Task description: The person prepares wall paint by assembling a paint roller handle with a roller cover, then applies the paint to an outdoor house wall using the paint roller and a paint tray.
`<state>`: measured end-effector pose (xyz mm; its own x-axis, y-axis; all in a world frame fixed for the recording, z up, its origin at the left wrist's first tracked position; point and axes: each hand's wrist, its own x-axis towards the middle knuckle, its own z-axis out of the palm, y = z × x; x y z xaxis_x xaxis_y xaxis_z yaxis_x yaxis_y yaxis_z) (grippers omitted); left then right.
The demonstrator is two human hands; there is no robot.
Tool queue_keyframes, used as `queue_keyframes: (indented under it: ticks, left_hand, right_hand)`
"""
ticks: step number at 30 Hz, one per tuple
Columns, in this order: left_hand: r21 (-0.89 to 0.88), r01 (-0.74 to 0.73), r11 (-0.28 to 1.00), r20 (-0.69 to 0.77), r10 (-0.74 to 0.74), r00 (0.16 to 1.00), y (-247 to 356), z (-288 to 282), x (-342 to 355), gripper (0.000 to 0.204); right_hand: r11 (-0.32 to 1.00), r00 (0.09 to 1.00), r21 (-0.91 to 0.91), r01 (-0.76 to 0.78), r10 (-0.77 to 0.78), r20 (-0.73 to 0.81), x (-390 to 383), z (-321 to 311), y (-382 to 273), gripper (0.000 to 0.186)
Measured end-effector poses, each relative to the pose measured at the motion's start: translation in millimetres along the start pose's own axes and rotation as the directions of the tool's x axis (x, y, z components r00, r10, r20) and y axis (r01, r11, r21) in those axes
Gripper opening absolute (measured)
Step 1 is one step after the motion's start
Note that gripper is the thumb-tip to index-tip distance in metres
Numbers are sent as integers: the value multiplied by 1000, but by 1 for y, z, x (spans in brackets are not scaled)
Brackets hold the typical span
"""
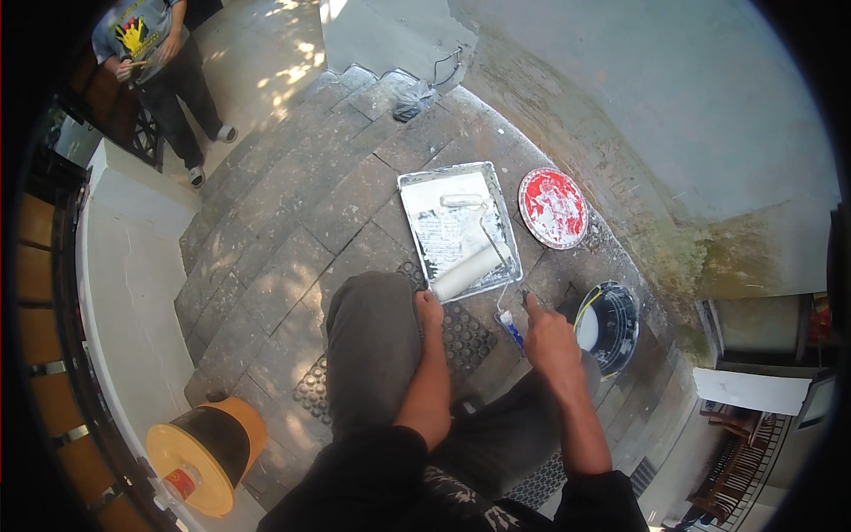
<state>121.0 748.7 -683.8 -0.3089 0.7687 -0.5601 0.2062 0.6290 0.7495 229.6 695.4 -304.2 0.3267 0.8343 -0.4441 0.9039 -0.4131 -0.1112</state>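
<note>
My left hand (429, 309) is closed at the lower-left end of a white roller cover (461, 273), beside my bent left knee. My right hand (548, 332) grips a dark roller handle (530, 300), just right of the tray. Below the cover and above it lies a paint tray (409, 199) coated in white paint. A small white roller (461, 200) lies in the tray. A blue-and-white handle (512, 332) rests outside it, left of my right hand. A dark bucket (620, 324) with white paint stands to the right, partly behind my hand.
A red, paint-smeared lid (552, 207) lies right of the tray. An orange bucket (246, 426) stands lower left, a grey bag (413, 102) near the back steps. Another person (164, 84) stands upper left. Walls border the paved steps; wooden furniture (736, 443) is lower right.
</note>
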Motion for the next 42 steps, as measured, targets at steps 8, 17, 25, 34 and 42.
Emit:
queue_keyframes:
  ticks: [8, 17, 25, 34, 42]
  left_hand:
    - [9, -56, 998, -22, 56, 998, 16, -3, -13, 30]
    - [77, -11, 997, 55, 7, 998, 9, 6, -9, 34]
    - [68, -49, 996, 11, 48, 999, 6, -1, -11, 34]
    - [6, 8, 1000, 97, -8, 995, 24, 1, -25, 33]
    - [104, -45, 994, 23, 42, 999, 26, -13, -20, 33]
  right_hand:
    - [999, 998, -3, -37, 37, -52, 10, 12, 7, 54]
    - [999, 999, -35, -25, 24, -40, 46, 18, 15, 55]
    - [999, 999, -3, 34, -34, -15, -3, -7, 16, 52]
    - [997, 1000, -81, -19, 21, 22, -32, 15, 16, 57]
    - [977, 988, 167, 135, -120, -96, 19, 15, -7, 51]
